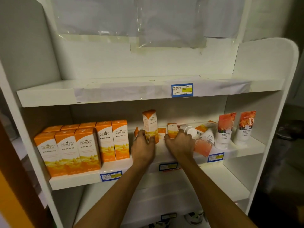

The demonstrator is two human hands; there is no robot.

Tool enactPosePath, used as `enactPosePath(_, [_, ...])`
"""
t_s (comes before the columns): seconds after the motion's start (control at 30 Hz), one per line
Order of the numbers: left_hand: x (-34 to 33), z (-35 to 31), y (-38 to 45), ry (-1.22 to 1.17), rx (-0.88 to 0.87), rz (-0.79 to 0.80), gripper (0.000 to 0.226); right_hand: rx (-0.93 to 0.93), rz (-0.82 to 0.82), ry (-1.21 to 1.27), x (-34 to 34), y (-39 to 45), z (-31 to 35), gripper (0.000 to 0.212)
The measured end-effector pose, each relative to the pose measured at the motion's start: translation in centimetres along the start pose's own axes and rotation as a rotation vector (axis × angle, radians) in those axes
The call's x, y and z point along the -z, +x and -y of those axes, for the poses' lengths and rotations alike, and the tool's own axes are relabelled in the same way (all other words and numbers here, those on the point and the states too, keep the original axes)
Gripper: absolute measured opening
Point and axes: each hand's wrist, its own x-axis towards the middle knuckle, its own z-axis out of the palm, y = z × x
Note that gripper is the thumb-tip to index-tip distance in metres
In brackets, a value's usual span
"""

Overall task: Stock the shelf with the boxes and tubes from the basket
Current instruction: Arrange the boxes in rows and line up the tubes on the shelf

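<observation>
We counted eight tall orange-and-white boxes [85,145] standing upright on the left of the middle shelf [79,180]: three in front, three behind them, and two more beside these toward the centre. Each bore a framed logo of three Chinese characters, too small for us to read with certainty. Our left hand [142,149] had its grip curled round the foot of a ninth box [150,124] of the same design, held upright at mid-shelf. Our right hand [180,145] rested its curled fingers on a small orange box [172,130], one of a few low boxes there; we could not tell whether it truly pinched it. Just right of that hand lay a jumble of toppled tubes [204,142], their number unclear. Two tubes [224,129] stood on their white caps at the far right, one showing a large letter D. Four blue-edged price labels [182,90] were stuck to the shelf fronts, their handwriting illegible.
</observation>
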Motion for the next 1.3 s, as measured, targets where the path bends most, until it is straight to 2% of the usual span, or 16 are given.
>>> enactPosePath(0.13, [0.0, 0.1, -0.1, 0.013, -0.014, 0.019, 0.032, -0.006, 0.010, 0.003, -0.1, -0.1, -0.1, 0.056])
enactPosePath(0.3, [-0.1, -0.5, -0.2, 0.049, -0.057, 0.022, 0.034, -0.105, -0.081, 0.203, 0.5, -0.6, -0.1, 0.065])
enactPosePath(0.43, [-0.1, -0.7, -0.5, 0.010, -0.053, 0.019, 0.029, -0.148, -0.101, 0.598, 2.1, -1.3, 0.3, 0.059])
enactPosePath(0.57, [0.0, -0.9, -0.6, -0.020, -0.045, 0.046, 0.026, -0.139, 0.012, 0.940, 2.4, -1.9, -0.1, 0.067])
enactPosePath(0.7, [0.1, -1.2, -0.8, -0.006, -0.046, 0.048, 0.025, -0.047, 0.129, 0.950, 1.9, -1.3, -1.4, 0.057])
enactPosePath(0.83, [0.2, -1.3, -0.9, 0.010, -0.058, 0.052, 0.025, -0.056, 0.285, 0.929, 2.1, -0.7, -2.1, 0.069])
enactPosePath(0.87, [0.2, -1.4, -1.0, 0.016, -0.061, 0.051, 0.026, -0.067, 0.327, 0.933, 2.4, -0.7, -1.9, 0.065])
enactPosePath(1.0, [0.4, -1.5, -1.2, 0.009, -0.053, 0.047, 0.032, -0.055, 0.472, 0.984, 3.3, -0.9, -1.1, 0.023])
enactPosePath(1.1, [0.4, -1.6, -1.2, -0.017, -0.036, 0.047, 0.029, -0.043, 0.416, 0.980, 3.0, -1.1, -0.9, 0.031])
enactPosePath(1.2, [0.4, -1.7, -1.3, -0.046, -0.008, 0.049, 0.027, -0.087, 0.381, 1.053, 2.9, -1.1, -0.9, 0.028])
enactPosePath(1.3, [0.4, -1.8, -1.3, -0.061, -0.015, 0.043, 0.029, -0.168, 0.367, 1.124, 3.1, -0.8, -1.4, 0.042])
